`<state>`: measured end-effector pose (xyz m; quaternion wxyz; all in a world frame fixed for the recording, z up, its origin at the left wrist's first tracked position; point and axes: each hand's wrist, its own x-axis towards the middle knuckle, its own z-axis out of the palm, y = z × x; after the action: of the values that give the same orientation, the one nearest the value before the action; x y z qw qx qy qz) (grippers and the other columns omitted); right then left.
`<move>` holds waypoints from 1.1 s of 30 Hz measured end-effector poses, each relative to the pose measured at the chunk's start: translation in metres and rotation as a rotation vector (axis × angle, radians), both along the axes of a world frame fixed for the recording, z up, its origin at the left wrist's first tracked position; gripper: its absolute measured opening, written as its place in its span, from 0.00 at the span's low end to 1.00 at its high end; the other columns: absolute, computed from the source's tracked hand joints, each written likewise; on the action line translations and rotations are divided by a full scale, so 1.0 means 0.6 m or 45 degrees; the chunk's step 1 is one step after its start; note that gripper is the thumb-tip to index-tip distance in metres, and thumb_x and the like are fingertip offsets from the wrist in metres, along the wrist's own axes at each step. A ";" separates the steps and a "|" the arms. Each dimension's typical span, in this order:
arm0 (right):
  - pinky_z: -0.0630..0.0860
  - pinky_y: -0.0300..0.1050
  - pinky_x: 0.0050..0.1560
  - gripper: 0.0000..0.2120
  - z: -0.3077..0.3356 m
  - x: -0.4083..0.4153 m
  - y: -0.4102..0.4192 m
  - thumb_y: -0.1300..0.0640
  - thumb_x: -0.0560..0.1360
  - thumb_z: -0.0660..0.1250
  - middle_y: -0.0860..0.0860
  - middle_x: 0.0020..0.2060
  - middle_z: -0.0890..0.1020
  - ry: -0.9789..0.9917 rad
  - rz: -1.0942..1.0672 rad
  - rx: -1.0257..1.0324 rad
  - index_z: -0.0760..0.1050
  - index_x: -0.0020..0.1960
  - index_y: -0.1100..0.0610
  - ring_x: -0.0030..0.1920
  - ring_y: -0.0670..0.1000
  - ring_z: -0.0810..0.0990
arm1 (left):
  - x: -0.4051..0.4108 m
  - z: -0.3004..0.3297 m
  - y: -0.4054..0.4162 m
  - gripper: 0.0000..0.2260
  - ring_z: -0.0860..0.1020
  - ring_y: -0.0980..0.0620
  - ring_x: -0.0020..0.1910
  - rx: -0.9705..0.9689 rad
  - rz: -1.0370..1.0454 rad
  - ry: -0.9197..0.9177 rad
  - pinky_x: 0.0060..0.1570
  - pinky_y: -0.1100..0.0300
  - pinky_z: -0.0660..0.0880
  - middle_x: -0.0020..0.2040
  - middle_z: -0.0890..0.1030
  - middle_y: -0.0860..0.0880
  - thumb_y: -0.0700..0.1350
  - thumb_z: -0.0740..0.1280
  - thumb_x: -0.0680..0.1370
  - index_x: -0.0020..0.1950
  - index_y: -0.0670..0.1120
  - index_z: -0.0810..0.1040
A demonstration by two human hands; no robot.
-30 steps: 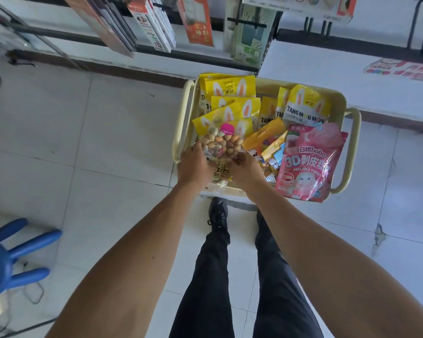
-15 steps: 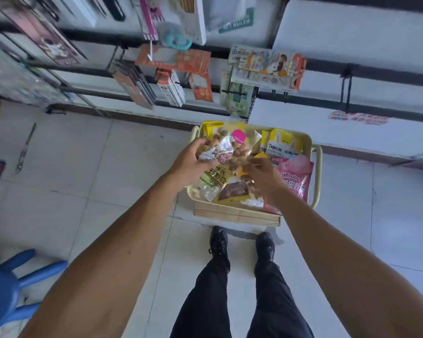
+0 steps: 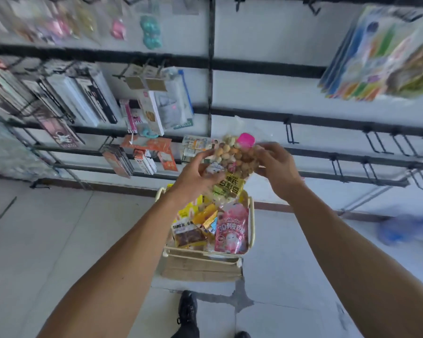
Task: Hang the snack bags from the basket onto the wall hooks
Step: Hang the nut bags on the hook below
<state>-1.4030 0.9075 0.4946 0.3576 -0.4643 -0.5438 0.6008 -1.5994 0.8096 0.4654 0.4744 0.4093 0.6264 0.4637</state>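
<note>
Up in the air, the left hand and right hand both grip a clear bag of mixed nuts above the basket. Bare black wall hooks stand just beyond; hanging packets crowd the left.

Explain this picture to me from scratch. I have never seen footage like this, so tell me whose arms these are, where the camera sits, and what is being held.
There is no machine here. The camera is worn on a person's head and looks forward and down, so the two bare arms are the wearer's own.

The left hand and right hand together hold a clear plastic bag of round mixed-colour snacks with a pink sticker, lifted above the pale yellow basket.

That basket stands on a cardboard box on the tiled floor and holds more packets, among them a pink pouch.

On the wall behind, black wire hooks to the right hang bare; those to the left already carry goods.
</note>
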 end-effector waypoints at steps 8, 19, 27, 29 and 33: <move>0.82 0.46 0.50 0.05 0.096 0.201 -0.017 0.57 0.81 0.65 0.58 0.47 0.83 0.348 -0.178 0.013 0.74 0.51 0.59 0.48 0.54 0.85 | 0.161 0.055 -0.007 0.02 0.83 0.57 0.42 -0.071 -0.026 -0.239 0.45 0.59 0.73 0.42 0.86 0.52 0.40 0.71 0.78 0.49 0.45 0.79; 0.78 0.45 0.51 0.06 0.081 0.422 -0.022 0.58 0.80 0.67 0.55 0.40 0.82 0.452 -0.317 -0.079 0.77 0.45 0.58 0.42 0.53 0.79 | 0.338 0.164 0.089 0.03 0.81 0.48 0.47 0.318 0.179 -0.008 0.46 0.55 0.78 0.44 0.84 0.49 0.43 0.70 0.79 0.47 0.50 0.82; 0.75 0.44 0.49 0.05 0.100 0.502 0.020 0.59 0.81 0.64 0.53 0.45 0.86 0.248 -0.345 -0.013 0.79 0.49 0.57 0.51 0.51 0.85 | 0.418 0.219 0.187 0.05 0.78 0.56 0.40 0.463 0.131 -0.033 0.43 0.61 0.76 0.41 0.83 0.51 0.45 0.71 0.79 0.52 0.46 0.83; 0.75 0.44 0.48 0.05 0.108 0.520 0.037 0.59 0.81 0.64 0.54 0.46 0.86 0.205 -0.343 0.004 0.78 0.48 0.57 0.52 0.52 0.85 | 0.439 0.228 0.214 0.04 0.80 0.53 0.42 0.488 0.116 -0.088 0.42 0.61 0.77 0.42 0.84 0.50 0.46 0.71 0.78 0.50 0.47 0.83; 0.75 0.45 0.47 0.05 0.117 0.550 0.078 0.58 0.81 0.65 0.55 0.45 0.86 0.164 -0.364 0.007 0.79 0.50 0.58 0.51 0.54 0.85 | 0.472 0.243 0.277 0.05 0.84 0.48 0.51 0.506 0.081 -0.174 0.51 0.50 0.82 0.46 0.87 0.49 0.50 0.74 0.76 0.45 0.50 0.84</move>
<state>-1.0727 0.9544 0.5647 0.4749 -0.4963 -0.4497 0.5709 -1.3165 0.9759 0.6111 0.4109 0.4424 0.5015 0.6196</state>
